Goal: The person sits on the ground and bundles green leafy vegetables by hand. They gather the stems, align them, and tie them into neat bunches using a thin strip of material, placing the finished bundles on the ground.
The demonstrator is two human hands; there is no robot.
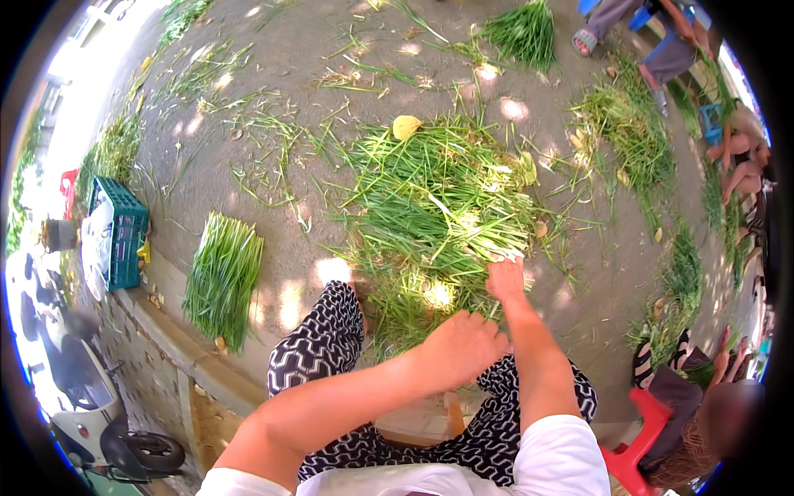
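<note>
A broad heap of long green stalks point(409, 211) with pale cut ends, like garlic chives, lies on the ground before me. My right hand point(507, 280) is at the heap's near right edge, its fingers closed on some stalks by their whitish ends. Nearer my body, my left hand point(462, 342) hangs above my lap with curled fingers; its palm faces away, so whether anything is in it stays hidden. Shorter loose trimmings point(403, 316) lie between my knees, below the heap. A yellow leaf point(406, 127) rests on the far side of the heap.
A neat bundle of stalks point(224, 282) lies left of my knee, beside a low kerb point(180, 353). Beyond it stand a green plastic crate point(127, 239) and a parked scooter point(93, 409). Other people sit along the right, one near a red plastic chair point(639, 440). Another bundle point(524, 34) lies farther off.
</note>
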